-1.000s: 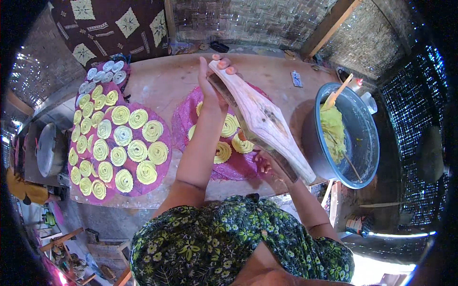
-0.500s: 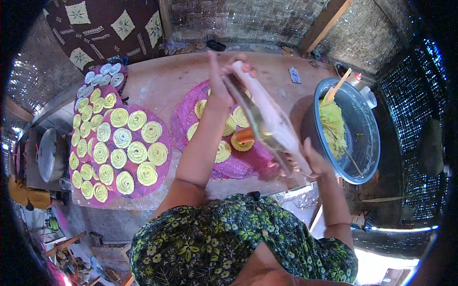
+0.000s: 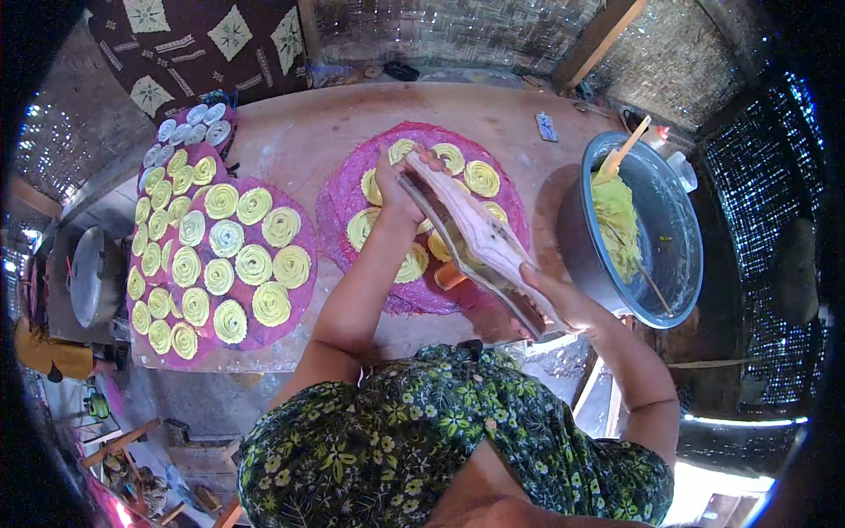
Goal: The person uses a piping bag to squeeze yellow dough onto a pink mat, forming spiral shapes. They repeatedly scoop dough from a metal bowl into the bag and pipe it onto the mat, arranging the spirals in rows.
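Both my hands grip a long wooden hand press [image 3: 480,229], two pale boards lying close together, held slantwise above the table. My left hand [image 3: 400,189] is wrapped round its far left end, fingers over the top board. Closed round the near right end is my right hand [image 3: 563,299]. An orange tube [image 3: 449,275] sticks out below the boards. Under the press lies a round pink mesh mat [image 3: 339,189] with several yellow dough rosettes [image 3: 481,178] on it; the press and my arms hide part of it.
Left on the table, more pink mats [image 3: 304,255] carry many yellow and whitish rosettes [image 3: 227,238]. At the right edge stands a large blue-grey basin [image 3: 664,255] with yellow-green dough [image 3: 616,220], a wooden spatula [image 3: 629,145] and a thin stick. A small card-like packet [image 3: 547,128] lies near the back.
The press was blurred by motion and is now steadier, its far end lower. My left fingers, partly raised before, now wrap the board. More of the mat's far side shows.
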Action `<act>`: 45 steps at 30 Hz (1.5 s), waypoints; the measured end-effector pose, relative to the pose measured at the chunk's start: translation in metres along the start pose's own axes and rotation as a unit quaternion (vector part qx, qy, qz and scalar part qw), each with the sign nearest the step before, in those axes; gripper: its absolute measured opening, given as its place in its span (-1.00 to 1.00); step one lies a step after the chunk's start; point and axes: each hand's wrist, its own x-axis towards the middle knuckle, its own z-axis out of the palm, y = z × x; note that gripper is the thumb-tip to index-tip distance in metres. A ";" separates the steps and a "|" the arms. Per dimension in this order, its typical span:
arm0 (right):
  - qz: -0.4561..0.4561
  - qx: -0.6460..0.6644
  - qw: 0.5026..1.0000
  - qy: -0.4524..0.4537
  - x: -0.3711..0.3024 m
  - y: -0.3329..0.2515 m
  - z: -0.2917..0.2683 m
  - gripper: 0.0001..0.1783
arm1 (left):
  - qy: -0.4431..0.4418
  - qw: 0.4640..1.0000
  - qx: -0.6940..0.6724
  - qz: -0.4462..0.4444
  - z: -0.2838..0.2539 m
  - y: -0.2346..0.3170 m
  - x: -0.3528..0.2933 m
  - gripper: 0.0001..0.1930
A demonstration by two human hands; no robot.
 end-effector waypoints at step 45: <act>-0.132 0.231 0.934 -0.238 0.097 0.044 0.046 -0.40 | -0.113 0.981 -0.156 0.037 -0.009 0.035 -0.031 -0.67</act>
